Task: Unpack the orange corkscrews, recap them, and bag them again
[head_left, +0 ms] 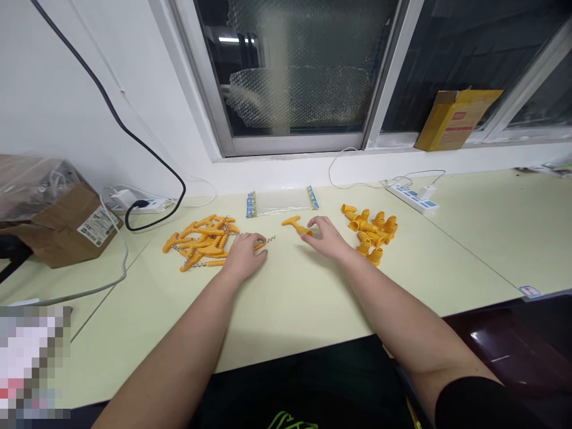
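- Pale yellow-green tabletop (286, 304) runs along a white wall (147, 119) beneath a metal-framed sliding window (295, 89); bubble-wrap sheeting shows at the dark glass.
- Yellow cardboard box (458, 122), open at top, leans on the window at right.
- Left end of table: brown cardboard carton (67, 223) with white label, clear plastic on top; black cable (107, 98) drops down the wall to a white power strip (155, 205).
- Second white power strip (413, 199) lies at back right, charger plugged in.
- Flat clear plastic packet (283, 202) with blue-green printed ends lies behind the hands.
- Pile of yellow T-handled corkscrews with silvery spirals (213, 251) sits just left of the left hand.
- Heap of yellow hollow plastic sleeves (369, 226) sits right of the right hand, some upright, some on their sides.
- Left hand (243, 257) lies palm down over one yellow corkscrew with a metal spiral (270, 239), spiral poking out past the fingers; grip hidden, can't tell if clamped.
- Right hand (328, 239): thumb and fingers spread apart around the flared end of a single yellow T-shaped piece (291, 220) lying between the hands; contact unclear.
- Hands well apart from each other.
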`<state>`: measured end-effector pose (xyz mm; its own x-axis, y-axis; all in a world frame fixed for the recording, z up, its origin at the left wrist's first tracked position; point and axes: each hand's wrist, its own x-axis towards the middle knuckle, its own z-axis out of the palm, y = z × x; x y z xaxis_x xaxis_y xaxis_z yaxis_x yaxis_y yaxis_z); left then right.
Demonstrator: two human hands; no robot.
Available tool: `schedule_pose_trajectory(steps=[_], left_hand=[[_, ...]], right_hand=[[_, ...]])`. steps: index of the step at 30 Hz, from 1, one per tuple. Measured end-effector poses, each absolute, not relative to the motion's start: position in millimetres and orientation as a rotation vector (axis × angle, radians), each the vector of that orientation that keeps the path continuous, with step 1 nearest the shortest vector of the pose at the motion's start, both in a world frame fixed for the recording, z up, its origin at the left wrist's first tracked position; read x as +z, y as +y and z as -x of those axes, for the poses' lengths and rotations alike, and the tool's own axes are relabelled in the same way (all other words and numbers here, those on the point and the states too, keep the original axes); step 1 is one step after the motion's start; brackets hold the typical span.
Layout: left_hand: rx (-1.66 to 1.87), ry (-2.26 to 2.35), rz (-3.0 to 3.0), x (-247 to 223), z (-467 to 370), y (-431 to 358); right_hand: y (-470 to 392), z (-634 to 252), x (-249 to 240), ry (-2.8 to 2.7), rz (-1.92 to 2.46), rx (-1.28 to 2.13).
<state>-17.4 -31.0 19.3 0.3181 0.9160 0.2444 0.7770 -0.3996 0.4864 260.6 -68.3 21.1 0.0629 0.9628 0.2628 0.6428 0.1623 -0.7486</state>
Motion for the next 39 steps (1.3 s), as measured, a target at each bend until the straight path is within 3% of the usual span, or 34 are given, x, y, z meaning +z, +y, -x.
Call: schedule_pose_trajectory(steps=[4, 8, 11, 15, 19, 22, 26, 32, 39], left_hand=[[0.645, 1.545, -2.296, 21, 16, -32], [0.631, 1.58, -2.226, 28, 13, -38], [0.84, 1.492, -2.045, 30, 9, -37], [1.127, 1.232, -1.631, 28, 5, -34], [1.139, 1.101, -1.184, 32, -1, -37], [1.096, 1.04, -0.815, 41, -1, -39], [1.011, 0.893, -0.487, 57, 7, -37], [1.041, 0.859, -0.604, 59, 13, -39], [0.733, 0.896, -0.97, 48, 13, -44]], right_hand=[[-64, -276, 25, -1.578, 1.981, 0.226], [-58, -297, 32, -1.463, 2.444, 0.195], [-58, -304, 37, -1.506, 2.541, 0.195], [-64, -298, 37, -1.69, 2.359, 0.259], [-69, -291, 30, -1.971, 1.888, 0.464], [-70, -292, 29, -2.0, 1.647, 0.406], [-68, -298, 36, -1.766, 1.852, 0.223], [-70, -300, 37, -1.707, 2.173, 0.436], [-67, -295, 33, -1.664, 1.628, 0.633]])
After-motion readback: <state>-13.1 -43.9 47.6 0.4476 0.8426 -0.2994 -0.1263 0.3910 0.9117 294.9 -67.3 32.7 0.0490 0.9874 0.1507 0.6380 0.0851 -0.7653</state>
